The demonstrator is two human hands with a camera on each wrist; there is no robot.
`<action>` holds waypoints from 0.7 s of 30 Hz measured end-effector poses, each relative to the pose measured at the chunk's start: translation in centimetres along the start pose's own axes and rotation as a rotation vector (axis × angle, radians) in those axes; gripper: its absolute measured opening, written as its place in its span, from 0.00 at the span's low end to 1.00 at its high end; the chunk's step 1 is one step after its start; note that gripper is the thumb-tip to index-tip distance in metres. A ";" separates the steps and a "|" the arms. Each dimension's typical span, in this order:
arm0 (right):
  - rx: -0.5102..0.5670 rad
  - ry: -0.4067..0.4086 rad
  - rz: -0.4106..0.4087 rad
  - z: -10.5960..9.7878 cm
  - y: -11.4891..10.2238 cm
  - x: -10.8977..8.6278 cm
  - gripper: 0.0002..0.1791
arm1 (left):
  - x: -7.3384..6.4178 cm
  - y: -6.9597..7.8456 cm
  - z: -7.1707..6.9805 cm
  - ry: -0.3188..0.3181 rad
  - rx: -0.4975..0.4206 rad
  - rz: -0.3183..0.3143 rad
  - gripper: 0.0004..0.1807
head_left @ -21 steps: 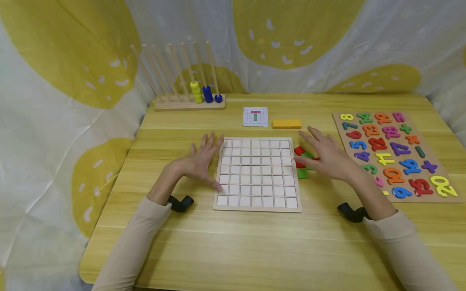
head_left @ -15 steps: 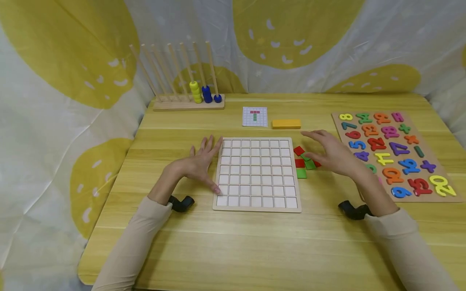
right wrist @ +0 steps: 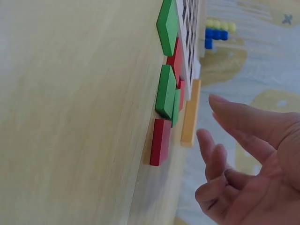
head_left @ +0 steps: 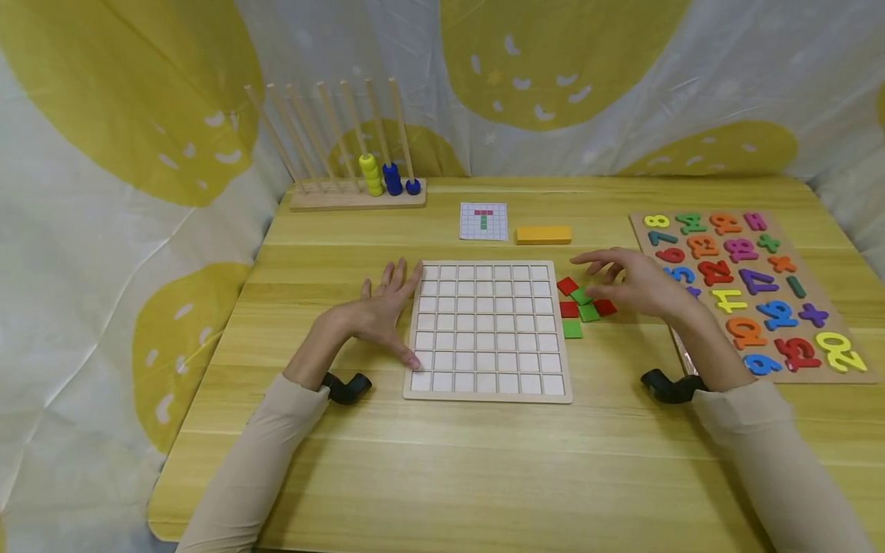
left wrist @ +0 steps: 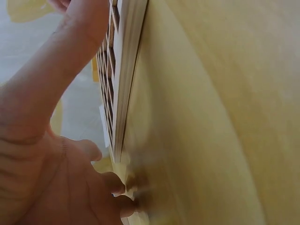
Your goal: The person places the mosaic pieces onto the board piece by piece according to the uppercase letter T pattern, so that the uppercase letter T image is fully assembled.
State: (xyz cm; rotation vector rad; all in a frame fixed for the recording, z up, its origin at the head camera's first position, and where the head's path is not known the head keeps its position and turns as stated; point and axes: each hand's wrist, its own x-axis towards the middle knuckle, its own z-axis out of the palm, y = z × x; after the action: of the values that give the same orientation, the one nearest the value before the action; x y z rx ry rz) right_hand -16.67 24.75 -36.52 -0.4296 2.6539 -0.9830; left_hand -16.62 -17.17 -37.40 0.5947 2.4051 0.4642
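Note:
A wooden grid board (head_left: pixel 488 396) with white square cells lies flat mid-table. My left hand (head_left: pixel 376 315) is spread at its left side, thumb over the lower-left cells and fingers by the upper-left corner. In the left wrist view, that hand (left wrist: pixel 56 183) stands beside the board's edge (left wrist: pixel 129 79). Several red and green square tiles lie right of the board, among them a green tile (head_left: pixel 572 329) and a red tile (head_left: pixel 604 307). Just above them is my right hand (head_left: pixel 639 284), loosely bent. The right wrist view shows this hand (right wrist: pixel 262 164) holding nothing, apart from the tiles.
Behind the board lie a pattern card (head_left: pixel 483 222) with a red-and-green T and an orange block (head_left: pixel 543 235). A peg abacus (head_left: pixel 358 200) stands at the back left. The number puzzle board (head_left: pixel 752 307) is at the right, partly under the right forearm.
My right hand has drawn back slightly to the right and its fingers have bent more, uncovering the tiles. The left hand stays almost still, its thumb slightly lower on the board.

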 end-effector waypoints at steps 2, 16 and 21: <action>0.005 -0.007 0.007 0.1 0.0 0.2 0.26 | 0.1 -0.1 0.1 -0.002 0.009 -0.005 0.89; 0.115 -0.042 0.109 0.9 0.1 2.1 0.24 | 0.2 0.1 0.3 -0.013 0.043 -0.029 0.90; 0.147 -0.052 0.208 1.1 -0.1 2.5 0.26 | 0.1 0.2 0.4 -0.015 0.062 -0.033 0.89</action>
State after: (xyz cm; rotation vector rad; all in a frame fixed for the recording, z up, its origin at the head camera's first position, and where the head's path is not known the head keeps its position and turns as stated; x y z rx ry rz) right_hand -18.57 23.14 -37.68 -0.1420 2.4971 -1.0755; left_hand -16.41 -16.87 -37.62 0.5820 2.4189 0.3717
